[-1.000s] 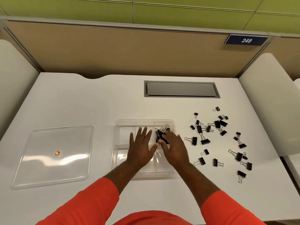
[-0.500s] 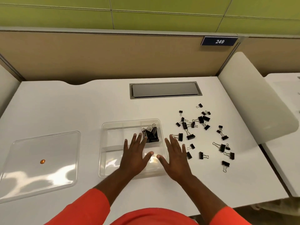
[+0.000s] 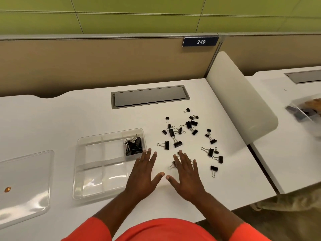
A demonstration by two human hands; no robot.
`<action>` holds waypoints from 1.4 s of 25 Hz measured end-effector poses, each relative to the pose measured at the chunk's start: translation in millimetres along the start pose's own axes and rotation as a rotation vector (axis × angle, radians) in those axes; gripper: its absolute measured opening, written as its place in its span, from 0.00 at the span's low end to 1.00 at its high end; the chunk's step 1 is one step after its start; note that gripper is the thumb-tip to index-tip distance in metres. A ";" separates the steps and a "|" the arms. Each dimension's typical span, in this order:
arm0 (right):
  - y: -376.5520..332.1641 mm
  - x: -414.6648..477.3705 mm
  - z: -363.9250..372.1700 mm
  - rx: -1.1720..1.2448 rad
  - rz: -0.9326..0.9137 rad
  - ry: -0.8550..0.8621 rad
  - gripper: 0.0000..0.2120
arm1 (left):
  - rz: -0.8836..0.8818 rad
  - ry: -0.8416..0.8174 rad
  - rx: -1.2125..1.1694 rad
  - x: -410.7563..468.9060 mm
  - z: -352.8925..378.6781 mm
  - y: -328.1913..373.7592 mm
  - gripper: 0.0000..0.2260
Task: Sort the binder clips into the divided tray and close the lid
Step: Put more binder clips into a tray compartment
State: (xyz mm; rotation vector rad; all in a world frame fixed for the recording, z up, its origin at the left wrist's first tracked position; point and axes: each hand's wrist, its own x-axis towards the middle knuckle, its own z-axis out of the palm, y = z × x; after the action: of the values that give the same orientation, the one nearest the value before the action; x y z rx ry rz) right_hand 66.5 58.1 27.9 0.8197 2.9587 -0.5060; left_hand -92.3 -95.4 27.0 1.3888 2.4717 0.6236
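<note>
Sorting barely begun: your one lid [image 3: 26, 180] lies off at left, one divided tray [image 3: 90, 193] holds a clump of binder clips [image 3: 133, 145] (uncountable) in its far-right compartment only, your left hand [image 3: 142, 176] and right hand [image 3: 186, 178] are flat, fingers spread, empty, and roughly twenty loose clips [image 3: 187, 134] remain on the desk [image 3: 69, 119].

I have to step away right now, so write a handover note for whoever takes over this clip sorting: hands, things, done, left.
Left hand: open, empty, beside the divided tray's right edge.
Right hand: open, empty, fingers partly over loose clips.
Done: one pile of clips sits in the tray's far right compartment; other compartments look empty.
Loose clips: many scattered on the table right of the tray.
Lid: off, lying left of the tray.
Left: sort the loose clips, then close the lid.
</note>
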 end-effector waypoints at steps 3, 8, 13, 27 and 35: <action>29.6 -5.1 -6.9 -0.014 0.010 -0.023 0.39 | 0.011 0.009 -0.050 12.8 8.5 26.1 0.35; 82.3 0.2 -6.6 0.034 0.043 -0.017 0.37 | -0.055 0.005 -0.096 37.6 27.9 51.9 0.34; 128.7 15.4 -2.9 0.087 0.068 0.041 0.33 | -0.193 0.002 -0.185 60.8 49.3 61.7 0.34; 208.7 51.8 -22.8 0.264 0.084 0.126 0.30 | -0.305 -0.050 -0.121 138.4 72.8 46.0 0.33; 206.5 54.0 -13.4 0.288 0.084 0.177 0.21 | -0.277 -0.009 -0.078 142.2 72.7 44.9 0.22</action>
State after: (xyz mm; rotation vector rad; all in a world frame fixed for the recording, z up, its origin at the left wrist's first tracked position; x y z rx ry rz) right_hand 125.2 256.0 -27.8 1.0595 3.0348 -0.9145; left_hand -103.1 64.6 -15.6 0.9934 2.5394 0.6407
